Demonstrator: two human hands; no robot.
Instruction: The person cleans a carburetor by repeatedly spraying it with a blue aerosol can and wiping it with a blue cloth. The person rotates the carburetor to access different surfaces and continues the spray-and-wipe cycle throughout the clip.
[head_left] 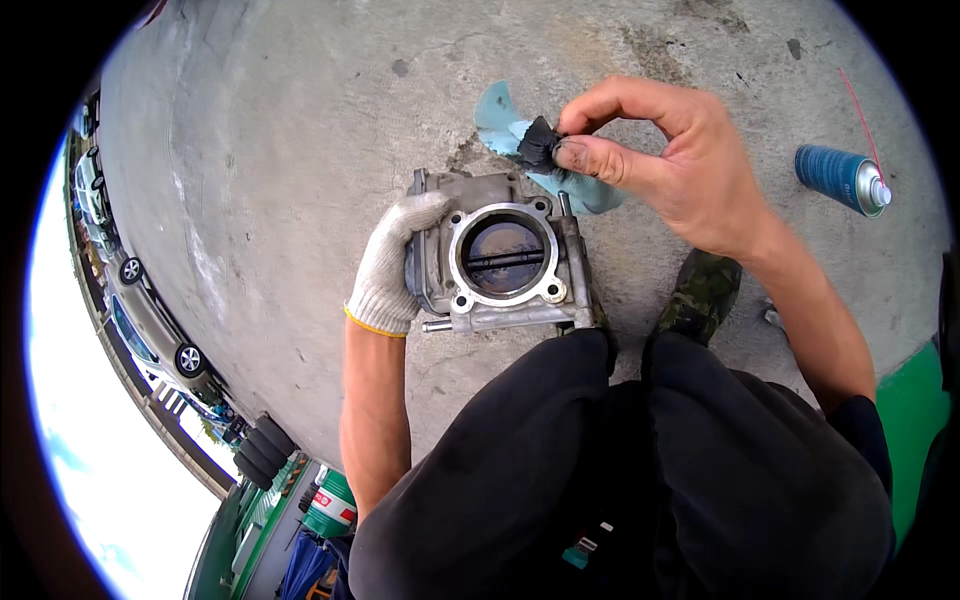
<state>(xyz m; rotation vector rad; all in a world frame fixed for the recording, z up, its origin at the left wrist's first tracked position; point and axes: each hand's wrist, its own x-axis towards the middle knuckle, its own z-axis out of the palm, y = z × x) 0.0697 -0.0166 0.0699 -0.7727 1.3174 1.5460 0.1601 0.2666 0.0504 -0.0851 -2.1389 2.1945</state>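
I see gloved left hand (388, 275) fingers clamped on grey metal throttle body (500, 262) | bare right hand (672, 160) fingers pinching blackened pale-blue rag (538, 145) | blue cylindrical spray can (842, 179) lying on concrete floor (280, 170), well right

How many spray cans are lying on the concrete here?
1. The blue spray can lies on its side on the concrete floor, at the far right beyond the bare right hand. More could be hidden outside the round picture.

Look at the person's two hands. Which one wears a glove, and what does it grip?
The left hand wears a white knit glove and grips the metal throttle body. The right hand is bare, pinching a dirty blue rag.
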